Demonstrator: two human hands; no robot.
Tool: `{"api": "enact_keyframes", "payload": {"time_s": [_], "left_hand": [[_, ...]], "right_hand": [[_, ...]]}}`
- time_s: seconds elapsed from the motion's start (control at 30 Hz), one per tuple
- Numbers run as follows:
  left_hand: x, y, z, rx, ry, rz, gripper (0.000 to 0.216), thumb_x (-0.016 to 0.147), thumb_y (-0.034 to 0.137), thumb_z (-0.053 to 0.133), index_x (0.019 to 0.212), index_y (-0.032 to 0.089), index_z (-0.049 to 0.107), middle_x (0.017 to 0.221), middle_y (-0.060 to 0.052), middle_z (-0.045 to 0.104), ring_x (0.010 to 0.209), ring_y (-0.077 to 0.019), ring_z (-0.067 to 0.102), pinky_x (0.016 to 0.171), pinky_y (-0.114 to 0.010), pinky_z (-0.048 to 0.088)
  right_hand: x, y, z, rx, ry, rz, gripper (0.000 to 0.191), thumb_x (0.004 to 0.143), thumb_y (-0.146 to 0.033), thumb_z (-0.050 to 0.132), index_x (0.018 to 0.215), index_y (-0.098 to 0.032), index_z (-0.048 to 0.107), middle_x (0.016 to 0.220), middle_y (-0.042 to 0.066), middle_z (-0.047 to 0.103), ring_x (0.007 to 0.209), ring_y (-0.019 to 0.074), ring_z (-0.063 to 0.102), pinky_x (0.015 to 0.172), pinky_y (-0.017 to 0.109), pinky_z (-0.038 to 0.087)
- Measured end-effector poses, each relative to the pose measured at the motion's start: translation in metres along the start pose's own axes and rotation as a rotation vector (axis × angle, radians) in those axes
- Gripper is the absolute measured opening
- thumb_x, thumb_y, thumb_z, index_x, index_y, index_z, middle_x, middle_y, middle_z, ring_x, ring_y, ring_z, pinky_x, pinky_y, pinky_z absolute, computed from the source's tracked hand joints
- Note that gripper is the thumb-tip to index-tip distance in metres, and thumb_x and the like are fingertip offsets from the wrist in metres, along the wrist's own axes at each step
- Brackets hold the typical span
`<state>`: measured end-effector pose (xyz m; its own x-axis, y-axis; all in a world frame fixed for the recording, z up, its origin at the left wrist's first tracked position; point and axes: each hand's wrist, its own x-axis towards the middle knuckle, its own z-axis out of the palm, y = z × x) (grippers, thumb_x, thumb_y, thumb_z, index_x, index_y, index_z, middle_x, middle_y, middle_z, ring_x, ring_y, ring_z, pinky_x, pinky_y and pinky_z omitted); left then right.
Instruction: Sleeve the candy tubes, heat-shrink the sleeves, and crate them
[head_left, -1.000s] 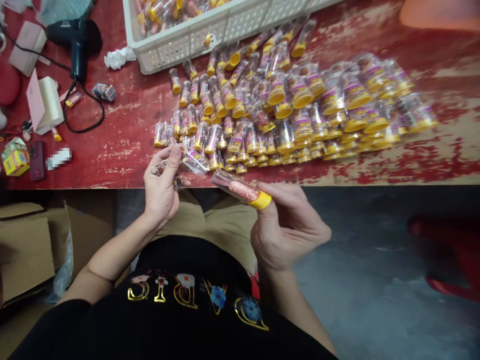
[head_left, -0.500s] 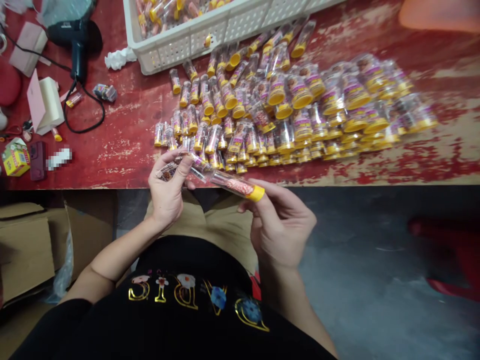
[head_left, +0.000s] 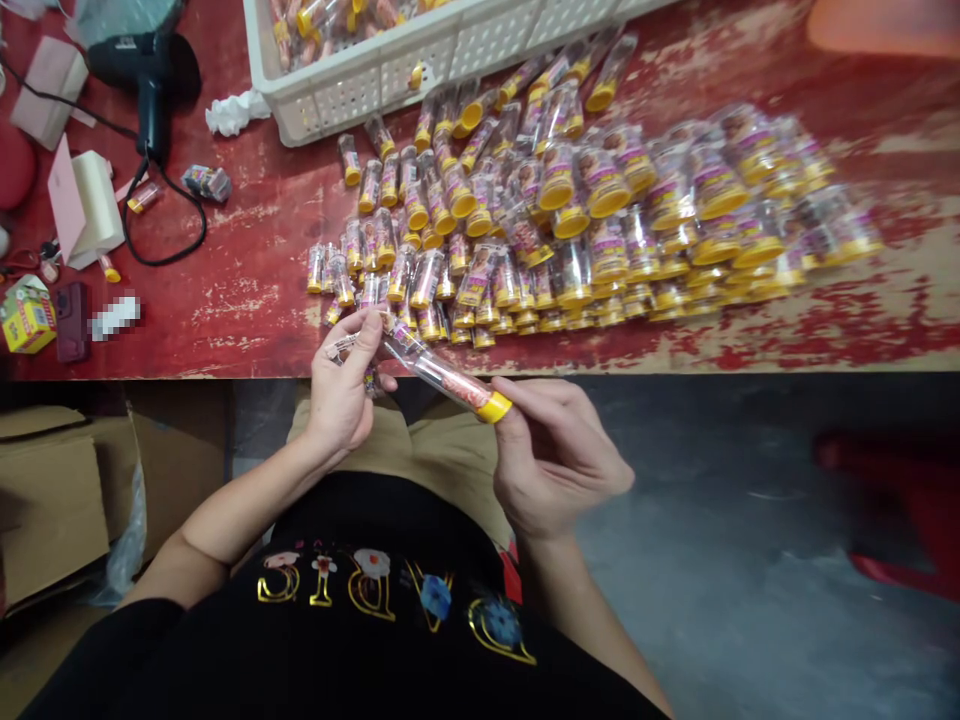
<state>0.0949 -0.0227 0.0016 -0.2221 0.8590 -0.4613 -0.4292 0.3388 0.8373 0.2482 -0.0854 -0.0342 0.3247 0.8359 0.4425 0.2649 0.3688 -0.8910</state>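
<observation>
We had the yellow-capped tube [head_left: 454, 383] mid-frame, its cap [head_left: 495, 407] pinched in our R hand [head_left: 559, 455], our L hand [head_left: 341, 390] gripping the clear sleeve [head_left: 403, 338] at the tube's far end, w/ crumpling poss. if that end snagged the thin edge.

Mid-frame I see a clear tube [head_left: 437, 371], yellow cap [head_left: 495, 407], pinkish filling [head_left: 463, 388] perhaps; upper frame, patchy red table [head_left: 240, 310].

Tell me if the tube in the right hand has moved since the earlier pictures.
Yes. Judged against the crate, the tube has shifted to the left in view, toward the left hand.
</observation>
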Motion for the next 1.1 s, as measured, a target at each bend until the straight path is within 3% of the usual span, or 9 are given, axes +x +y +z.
{"api": "enact_keyframes", "payload": {"time_s": [0.2, 0.37, 0.53, 0.73, 0.93, 1.1], "left_hand": [[-0.001, -0.001, 0.001, 0.000, -0.059, 0.045, 0.040, 0.068, 0.046, 0.090, 0.092, 0.019, 0.072, 0.087, 0.000, 0.069, 0.062, -0.0068, 0.055, 0.042, -0.016, 0.041], [-0.010, 0.000, 0.004, 0.062, -0.147, -0.018, 0.044, 0.071, 0.039, 0.089, 0.108, 0.023, 0.072, 0.100, -0.003, 0.074, 0.066, -0.0079, 0.060, 0.045, -0.016, 0.043], [-0.020, 0.001, 0.007, 0.060, -0.209, -0.030, 0.048, 0.074, 0.033, 0.087, 0.118, 0.025, 0.070, 0.107, -0.006, 0.076, 0.073, -0.0112, 0.065, 0.044, -0.015, 0.040], [-0.027, 0.000, 0.006, 0.101, -0.221, -0.023, 0.049, 0.071, 0.034, 0.089, 0.116, 0.026, 0.072, 0.095, -0.003, 0.075, 0.066, -0.0097, 0.061, 0.041, -0.016, 0.039], [-0.029, 0.000, 0.007, 0.092, -0.232, -0.001, 0.049, 0.072, 0.034, 0.089, 0.118, 0.026, 0.072, 0.099, -0.004, 0.075, 0.067, -0.0091, 0.061, 0.041, -0.015, 0.038], [-0.025, 0.001, 0.007, 0.089, -0.222, 0.003, 0.046, 0.072, 0.032, 0.088, 0.115, 0.027, 0.073, 0.097, -0.003, 0.075, 0.066, -0.0087, 0.060, 0.041, -0.015, 0.037]], "right_hand": [[0.001, 0.002, -0.001, -0.006, 0.066, 0.077, 0.039, 0.087, -0.006, 0.068, 0.115, -0.031, 0.078, 0.091, 0.001, 0.072, 0.077, 0.0143, 0.067, 0.066, 0.030, 0.053], [-0.005, 0.005, 0.005, -0.041, 0.063, -0.032, 0.041, 0.086, -0.007, 0.069, 0.117, -0.034, 0.077, 0.087, 0.001, 0.072, 0.080, 0.0162, 0.068, 0.067, 0.032, 0.055], [-0.004, 0.008, 0.014, -0.014, -0.029, -0.057, 0.046, 0.087, -0.012, 0.070, 0.129, -0.032, 0.070, 0.106, 0.005, 0.071, 0.090, 0.0187, 0.070, 0.072, 0.035, 0.061], [0.006, 0.002, 0.017, -0.046, 0.029, -0.097, 0.034, 0.084, -0.009, 0.076, 0.110, -0.031, 0.077, 0.092, 0.001, 0.071, 0.081, 0.0154, 0.069, 0.069, 0.030, 0.058], [0.008, -0.004, 0.019, -0.123, 0.071, -0.038, 0.015, 0.084, -0.018, 0.079, 0.097, -0.026, 0.078, 0.088, 0.002, 0.070, 0.076, 0.0152, 0.068, 0.061, 0.029, 0.058], [0.010, -0.004, 0.021, -0.069, 0.057, -0.039, 0.024, 0.084, -0.013, 0.078, 0.102, -0.028, 0.078, 0.090, 0.001, 0.071, 0.078, 0.0141, 0.069, 0.064, 0.029, 0.059]]}}
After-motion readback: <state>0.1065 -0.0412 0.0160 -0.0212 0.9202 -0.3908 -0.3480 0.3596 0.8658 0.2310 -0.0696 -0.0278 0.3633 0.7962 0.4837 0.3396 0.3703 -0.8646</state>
